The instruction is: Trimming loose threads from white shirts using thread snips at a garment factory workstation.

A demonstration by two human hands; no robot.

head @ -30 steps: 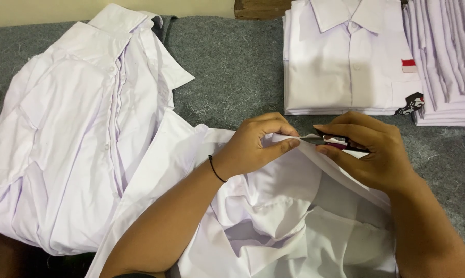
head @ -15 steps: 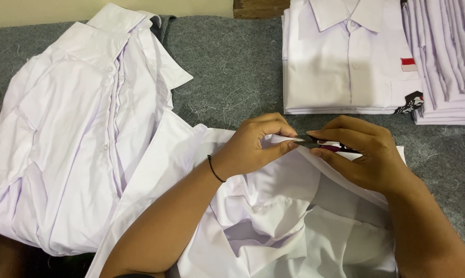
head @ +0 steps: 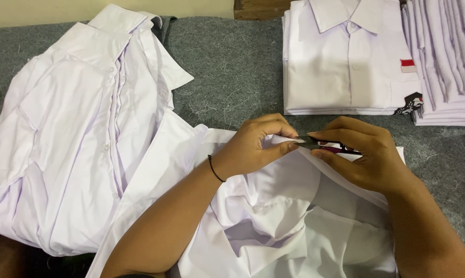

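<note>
A crumpled white shirt lies in front of me on grey felt. My left hand, with a thin black band on the wrist, pinches a raised edge of its fabric between thumb and fingers. My right hand grips small thread snips with dark red handles. Their dark tip points left and meets the pinched edge right beside my left thumb. Most of the snips are hidden inside my right hand.
A loose pile of unfolded white shirts covers the left side. A stack of folded white shirts sits at the back right, with another stack beside it. Thread scraps dot the grey felt surface.
Both hands have stayed on the shirt edge. The snips' tip has shifted slightly left, closer to my left thumb.
</note>
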